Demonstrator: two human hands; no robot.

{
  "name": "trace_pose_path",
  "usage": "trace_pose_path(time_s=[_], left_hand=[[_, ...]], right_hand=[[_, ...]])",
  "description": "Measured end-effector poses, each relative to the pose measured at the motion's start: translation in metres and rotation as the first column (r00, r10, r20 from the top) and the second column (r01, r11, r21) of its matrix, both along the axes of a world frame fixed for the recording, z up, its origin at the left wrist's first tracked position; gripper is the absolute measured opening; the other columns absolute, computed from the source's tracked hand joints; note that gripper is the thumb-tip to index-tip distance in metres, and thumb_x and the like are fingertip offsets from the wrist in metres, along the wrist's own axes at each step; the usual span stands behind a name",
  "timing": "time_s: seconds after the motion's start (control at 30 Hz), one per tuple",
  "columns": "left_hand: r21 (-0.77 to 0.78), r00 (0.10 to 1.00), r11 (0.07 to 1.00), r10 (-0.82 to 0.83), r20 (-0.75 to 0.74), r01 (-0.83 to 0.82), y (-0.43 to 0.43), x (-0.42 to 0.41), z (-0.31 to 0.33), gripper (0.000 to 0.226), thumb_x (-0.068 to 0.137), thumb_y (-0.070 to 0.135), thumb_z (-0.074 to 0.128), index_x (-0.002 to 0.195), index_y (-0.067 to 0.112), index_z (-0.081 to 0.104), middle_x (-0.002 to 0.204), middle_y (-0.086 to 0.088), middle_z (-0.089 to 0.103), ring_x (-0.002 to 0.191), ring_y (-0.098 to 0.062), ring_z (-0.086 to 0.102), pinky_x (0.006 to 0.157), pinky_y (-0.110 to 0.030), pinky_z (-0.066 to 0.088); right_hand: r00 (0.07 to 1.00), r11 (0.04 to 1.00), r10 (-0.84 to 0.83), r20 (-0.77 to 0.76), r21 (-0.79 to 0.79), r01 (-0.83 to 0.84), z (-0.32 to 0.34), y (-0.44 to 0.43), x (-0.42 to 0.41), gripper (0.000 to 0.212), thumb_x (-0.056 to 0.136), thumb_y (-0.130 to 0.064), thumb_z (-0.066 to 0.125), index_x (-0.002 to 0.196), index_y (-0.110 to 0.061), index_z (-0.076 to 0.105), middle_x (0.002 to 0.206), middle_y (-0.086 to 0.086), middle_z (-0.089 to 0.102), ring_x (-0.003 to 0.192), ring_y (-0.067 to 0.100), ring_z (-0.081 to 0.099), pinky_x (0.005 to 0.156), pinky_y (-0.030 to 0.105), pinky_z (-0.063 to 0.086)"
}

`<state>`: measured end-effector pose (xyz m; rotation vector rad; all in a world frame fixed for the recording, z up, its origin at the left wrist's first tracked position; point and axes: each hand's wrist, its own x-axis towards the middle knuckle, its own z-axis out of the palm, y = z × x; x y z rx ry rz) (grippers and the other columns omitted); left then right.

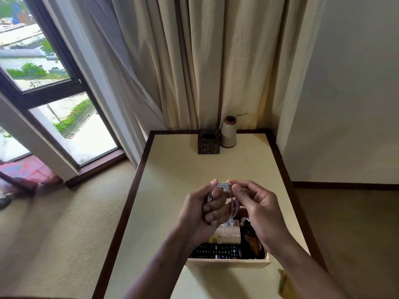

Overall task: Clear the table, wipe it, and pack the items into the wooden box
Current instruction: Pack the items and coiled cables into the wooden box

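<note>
A thin white cable [235, 205], wound into a small round coil of several loops, is held up in both hands above the near part of a cream surface [172, 173] with a dark wooden border. The left hand [200, 214] has its fingers curled through and around the left side of the coil in a firm grip. The right hand [261, 210] pinches the top right of the loops between thumb and forefinger, its other fingers loosely bent. The coil hangs between the two hands, directly over an open wooden box [228, 262] that sits on the surface. Inside the box lie a stack of ribbed paper cups [230, 234] on its side, a black remote control [216, 252] with coloured buttons, and dark items too hidden to name. At the far edge, well apart, a dark square holder [209, 141] and a pale tapered vase [228, 134] stand just beside each other.
</note>
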<state>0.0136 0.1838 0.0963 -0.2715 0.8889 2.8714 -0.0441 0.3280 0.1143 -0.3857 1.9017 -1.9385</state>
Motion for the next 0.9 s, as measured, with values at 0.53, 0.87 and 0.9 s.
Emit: trace_pose_path(time_s=[0.53,0.87,0.9], left_hand=[[-0.559,0.923,0.800,0.355,0.147,-0.219,0.011,0.012,-0.017,0.035,0.109,0.023,0.046,0.085,0.002,0.059,0.056,0.001,0.036,0.049,-0.014,0.038,0.052,-0.027,0.042],[-0.635,0.908,0.740,0.393,0.145,-0.220,0.012,0.009,-0.014,0.033,0.109,0.022,0.047,0.086,0.003,0.061,0.056,0.005,0.044,0.048,-0.010,0.040,0.050,-0.028,0.039],[-0.638,0.913,0.740,0.383,0.138,-0.214,0.011,0.008,-0.012,0.033,0.109,0.022,0.047,0.087,0.003,0.062,0.057,0.004,0.046,0.049,-0.009,0.041,0.051,-0.028,0.039]], right_hand=[[0.936,0.837,0.198,-0.293,0.547,-0.006,0.010,0.008,-0.021,0.015,0.089,-0.033,0.077,0.077,-0.025,0.074,0.067,-0.007,0.071,0.063,0.000,0.066,0.053,0.012,0.046],[0.978,0.941,0.204,0.027,0.270,-0.204,0.016,0.005,-0.016,0.008,0.079,-0.016,0.086,0.085,-0.018,0.080,0.080,0.003,0.077,0.075,0.017,0.074,0.067,0.025,0.059],[0.985,0.951,0.172,-0.011,0.262,-0.163,0.014,0.003,-0.011,0.011,0.076,-0.014,0.087,0.083,-0.018,0.081,0.077,0.000,0.077,0.071,0.012,0.073,0.064,0.021,0.057]])
